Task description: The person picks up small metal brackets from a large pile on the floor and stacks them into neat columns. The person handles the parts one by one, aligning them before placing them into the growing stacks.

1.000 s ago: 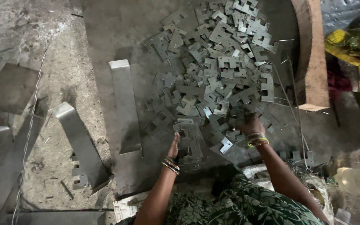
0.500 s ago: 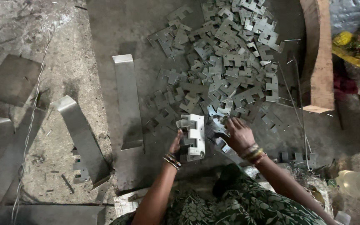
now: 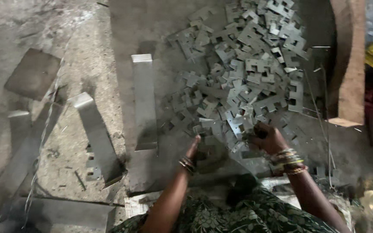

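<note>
You sit on the floor (image 3: pixel 87 56) at the near edge of a wide heap of stamped metal pieces (image 3: pixel 242 73), which spreads up and away ahead of both hands. Your right hand (image 3: pixel 267 138) is curled down into the nearest pieces, its fingers closed on one or more of them; exactly what it grips is hidden under the knuckles. Your left hand (image 3: pixel 193 146) stands edge-on, fingers straight and unclenched, just beside a small gathered stack of pieces (image 3: pixel 212 153) lying between the two hands. Judged from this, the sorting is at an early stage: only that one short stack is collected, while almost the whole heap lies loose. To the left of your left hand, the long folded metal channels (image 3: pixel 144 99) rest flat and untouched. A wooden block (image 3: pixel 348 64) stands beyond your right hand.
</note>
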Demonstrator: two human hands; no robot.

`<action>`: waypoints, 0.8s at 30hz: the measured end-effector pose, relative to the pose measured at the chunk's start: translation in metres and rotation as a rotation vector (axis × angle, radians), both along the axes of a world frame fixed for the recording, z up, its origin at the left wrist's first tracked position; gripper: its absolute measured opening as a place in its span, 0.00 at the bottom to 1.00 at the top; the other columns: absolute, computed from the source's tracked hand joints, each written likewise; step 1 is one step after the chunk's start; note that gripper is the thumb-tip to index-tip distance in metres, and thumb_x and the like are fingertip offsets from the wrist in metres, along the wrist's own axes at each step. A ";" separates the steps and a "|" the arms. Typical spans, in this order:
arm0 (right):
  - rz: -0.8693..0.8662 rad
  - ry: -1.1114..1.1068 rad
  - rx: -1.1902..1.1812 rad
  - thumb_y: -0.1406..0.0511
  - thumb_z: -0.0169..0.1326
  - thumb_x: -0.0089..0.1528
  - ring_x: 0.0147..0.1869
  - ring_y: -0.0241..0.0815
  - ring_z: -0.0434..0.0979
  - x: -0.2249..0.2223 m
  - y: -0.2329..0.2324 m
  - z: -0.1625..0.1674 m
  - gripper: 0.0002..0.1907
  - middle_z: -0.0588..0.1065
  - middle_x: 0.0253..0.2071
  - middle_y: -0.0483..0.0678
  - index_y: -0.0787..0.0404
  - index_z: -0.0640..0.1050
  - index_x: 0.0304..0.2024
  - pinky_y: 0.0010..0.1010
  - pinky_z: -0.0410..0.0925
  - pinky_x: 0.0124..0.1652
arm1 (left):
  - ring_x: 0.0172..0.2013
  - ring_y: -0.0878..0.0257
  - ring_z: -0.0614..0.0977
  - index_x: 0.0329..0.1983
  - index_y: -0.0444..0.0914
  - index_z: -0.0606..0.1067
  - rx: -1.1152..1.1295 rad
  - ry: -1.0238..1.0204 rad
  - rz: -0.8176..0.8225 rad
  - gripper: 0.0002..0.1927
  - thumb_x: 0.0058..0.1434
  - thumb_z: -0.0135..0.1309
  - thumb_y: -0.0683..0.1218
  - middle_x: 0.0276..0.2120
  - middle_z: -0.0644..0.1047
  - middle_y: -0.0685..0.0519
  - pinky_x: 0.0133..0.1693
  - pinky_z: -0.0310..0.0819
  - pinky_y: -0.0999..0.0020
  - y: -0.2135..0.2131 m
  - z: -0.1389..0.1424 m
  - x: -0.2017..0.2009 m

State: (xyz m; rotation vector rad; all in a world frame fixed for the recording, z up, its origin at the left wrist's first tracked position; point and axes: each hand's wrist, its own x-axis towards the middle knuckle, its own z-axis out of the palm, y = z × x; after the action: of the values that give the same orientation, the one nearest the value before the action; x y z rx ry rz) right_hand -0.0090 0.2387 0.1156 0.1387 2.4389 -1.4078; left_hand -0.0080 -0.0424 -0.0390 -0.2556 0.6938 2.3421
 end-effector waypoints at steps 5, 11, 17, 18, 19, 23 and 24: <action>0.140 -0.206 0.134 0.63 0.62 0.57 0.38 0.44 0.83 -0.028 -0.041 0.005 0.26 0.82 0.41 0.53 0.56 0.76 0.59 0.40 0.78 0.37 | 0.56 0.55 0.77 0.69 0.36 0.69 0.127 0.047 -0.082 0.32 0.73 0.48 0.62 0.60 0.74 0.47 0.59 0.71 0.57 0.008 0.012 -0.001; 0.374 -0.019 -0.071 0.62 0.69 0.51 0.47 0.44 0.83 -0.083 -0.083 -0.051 0.32 0.82 0.49 0.54 0.62 0.76 0.57 0.37 0.79 0.46 | 0.54 0.62 0.80 0.64 0.35 0.74 -0.174 0.258 0.059 0.28 0.67 0.57 0.55 0.57 0.78 0.53 0.56 0.75 0.67 -0.028 0.023 -0.025; 0.413 0.085 0.117 0.58 0.67 0.50 0.53 0.49 0.82 -0.151 -0.167 -0.067 0.47 0.80 0.54 0.57 0.57 0.64 0.69 0.40 0.75 0.51 | 0.56 0.58 0.78 0.64 0.31 0.68 -0.710 0.588 0.261 0.38 0.54 0.68 0.51 0.56 0.78 0.48 0.57 0.75 0.61 -0.138 0.061 -0.084; 0.422 0.110 0.084 0.58 0.66 0.49 0.55 0.50 0.81 -0.157 -0.189 -0.067 0.49 0.79 0.56 0.58 0.56 0.61 0.71 0.40 0.74 0.53 | 0.58 0.58 0.75 0.66 0.32 0.64 -0.733 0.563 0.285 0.45 0.47 0.71 0.49 0.58 0.75 0.48 0.58 0.74 0.60 -0.159 0.071 -0.096; 0.426 0.133 0.051 0.57 0.65 0.49 0.57 0.51 0.80 -0.162 -0.211 -0.067 0.52 0.79 0.57 0.59 0.56 0.59 0.74 0.40 0.74 0.55 | 0.58 0.56 0.74 0.68 0.32 0.61 -0.930 0.613 0.241 0.51 0.44 0.74 0.51 0.59 0.74 0.46 0.59 0.72 0.60 -0.179 0.080 -0.106; 0.283 0.554 0.126 0.54 0.76 0.41 0.65 0.60 0.68 -0.166 -0.290 -0.072 0.59 0.66 0.62 0.61 0.65 0.60 0.67 0.49 0.68 0.60 | 0.60 0.46 0.71 0.69 0.30 0.55 -1.562 0.749 -0.102 0.62 0.40 0.80 0.57 0.61 0.68 0.36 0.60 0.66 0.57 -0.234 0.112 -0.147; 0.258 0.581 0.144 0.53 0.76 0.40 0.65 0.61 0.67 -0.164 -0.304 -0.075 0.59 0.65 0.61 0.61 0.65 0.60 0.66 0.48 0.69 0.60 | 0.61 0.44 0.70 0.69 0.29 0.56 -1.680 0.765 -0.235 0.63 0.41 0.81 0.58 0.62 0.66 0.33 0.59 0.66 0.55 -0.240 0.117 -0.155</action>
State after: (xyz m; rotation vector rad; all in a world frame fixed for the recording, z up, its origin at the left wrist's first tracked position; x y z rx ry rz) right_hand -0.1731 -0.0649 0.0406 -0.6144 2.8738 -1.2846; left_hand -0.1628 -0.2827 0.0777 0.0610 2.6967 0.9933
